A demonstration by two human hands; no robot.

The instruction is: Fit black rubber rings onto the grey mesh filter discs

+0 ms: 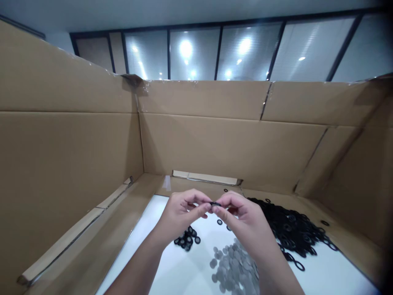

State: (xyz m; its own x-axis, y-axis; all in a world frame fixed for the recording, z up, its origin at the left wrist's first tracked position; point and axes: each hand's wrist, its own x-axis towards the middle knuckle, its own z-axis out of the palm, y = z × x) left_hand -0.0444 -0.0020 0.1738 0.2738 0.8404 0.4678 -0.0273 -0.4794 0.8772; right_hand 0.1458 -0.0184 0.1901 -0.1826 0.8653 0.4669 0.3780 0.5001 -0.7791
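A small black ring [215,203] is pinched between my two hands above the white board [184,270]. My left hand [192,207] grips its left edge with thumb and fingertips, and my right hand [236,211] grips its right edge the same way. Whether a disc sits inside the ring cannot be made out. Below my left hand lies a small pile of black rings with grey centres [186,238]. Under my right wrist spreads a heap of grey translucent discs [235,266]. To the right is a large heap of plain black rings [291,229].
Tall cardboard walls [202,143] enclose the work area at the back and both sides. A few stray rings lie apart, such as a loose ring [219,222] on the board and another ring [324,223] on the cardboard at right. Windows with blinds [196,53] stand behind.
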